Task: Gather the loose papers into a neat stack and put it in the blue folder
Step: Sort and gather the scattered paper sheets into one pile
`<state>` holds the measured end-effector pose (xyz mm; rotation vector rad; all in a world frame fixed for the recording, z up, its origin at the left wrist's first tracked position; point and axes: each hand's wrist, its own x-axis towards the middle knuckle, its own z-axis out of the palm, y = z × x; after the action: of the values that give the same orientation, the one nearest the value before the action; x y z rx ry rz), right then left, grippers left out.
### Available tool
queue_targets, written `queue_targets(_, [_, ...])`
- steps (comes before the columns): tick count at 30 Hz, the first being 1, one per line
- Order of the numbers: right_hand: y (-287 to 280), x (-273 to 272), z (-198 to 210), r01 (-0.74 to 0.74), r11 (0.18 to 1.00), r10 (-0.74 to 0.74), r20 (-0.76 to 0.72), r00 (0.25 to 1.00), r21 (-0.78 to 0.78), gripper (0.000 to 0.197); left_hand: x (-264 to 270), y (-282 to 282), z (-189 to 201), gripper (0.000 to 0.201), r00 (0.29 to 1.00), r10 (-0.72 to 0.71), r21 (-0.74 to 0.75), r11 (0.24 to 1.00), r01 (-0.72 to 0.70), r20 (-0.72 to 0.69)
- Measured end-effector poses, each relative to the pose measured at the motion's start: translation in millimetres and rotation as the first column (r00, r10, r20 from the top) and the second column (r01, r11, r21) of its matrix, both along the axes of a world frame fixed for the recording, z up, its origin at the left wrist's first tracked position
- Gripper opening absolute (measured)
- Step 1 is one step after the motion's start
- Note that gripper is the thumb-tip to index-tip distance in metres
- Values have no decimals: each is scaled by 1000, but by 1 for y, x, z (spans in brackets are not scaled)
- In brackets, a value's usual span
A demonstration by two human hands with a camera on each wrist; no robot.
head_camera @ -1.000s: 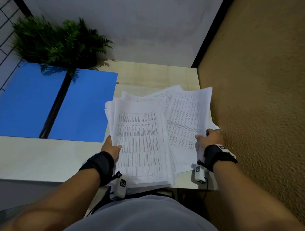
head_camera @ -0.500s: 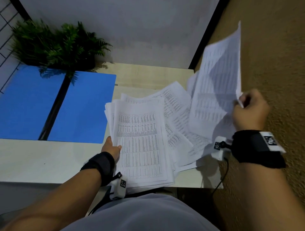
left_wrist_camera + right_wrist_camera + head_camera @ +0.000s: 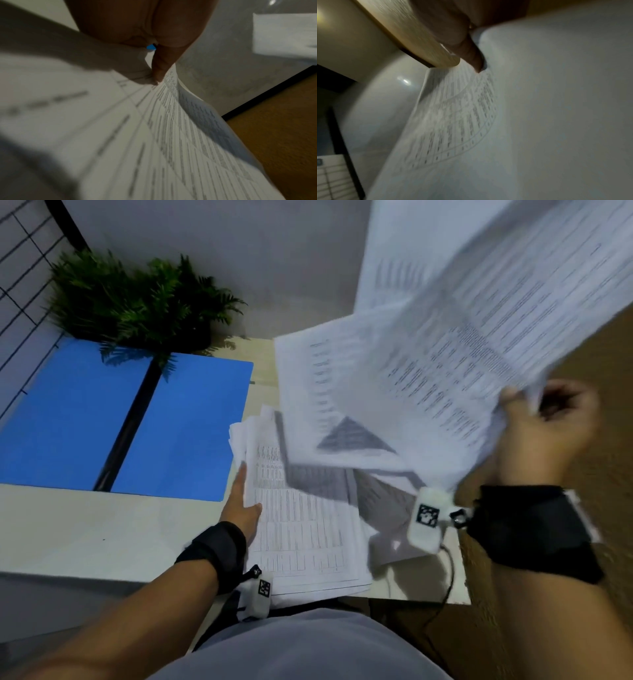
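White sheets (image 3: 445,364) gripped aloft by right hand (image 3: 544,436), left hand (image 3: 241,505) seemingly flat against stack (image 3: 308,535)

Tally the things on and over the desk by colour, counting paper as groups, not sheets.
White: 2, the paper pile on the desk and the lifted sheets.
Blue: 1, the open folder.
Green: 1, the plant.
Total: 4.
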<state>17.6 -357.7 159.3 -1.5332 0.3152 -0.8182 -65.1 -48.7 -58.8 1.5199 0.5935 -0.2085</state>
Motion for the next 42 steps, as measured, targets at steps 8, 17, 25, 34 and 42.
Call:
queue_targets(8, [76,-23,-148,97,983,23,-621,783,159,24,-7,-10,27,64,993,-104,-354,932,77,-56])
queue_targets(17, [42,-25,-175,6,998,48,-754,655,69,22,7,-4,5,51,981,125,-68,988,-137,-147])
queue_targets(25, [10,25,-164,-422,884,445,-646,621,203,31,12,12,5,48,969,140,20,990,-139,-205])
queue_targets(34, [71,32,-180,-677,704,546,-773,323,214,34,16,9,6,26,975,6,176,984,34,-221])
queue_targets(42, [26,81,-118,-855,360,202,-864,461,-372,27,10,21,10,26,986,-44,163,984,71,-163])
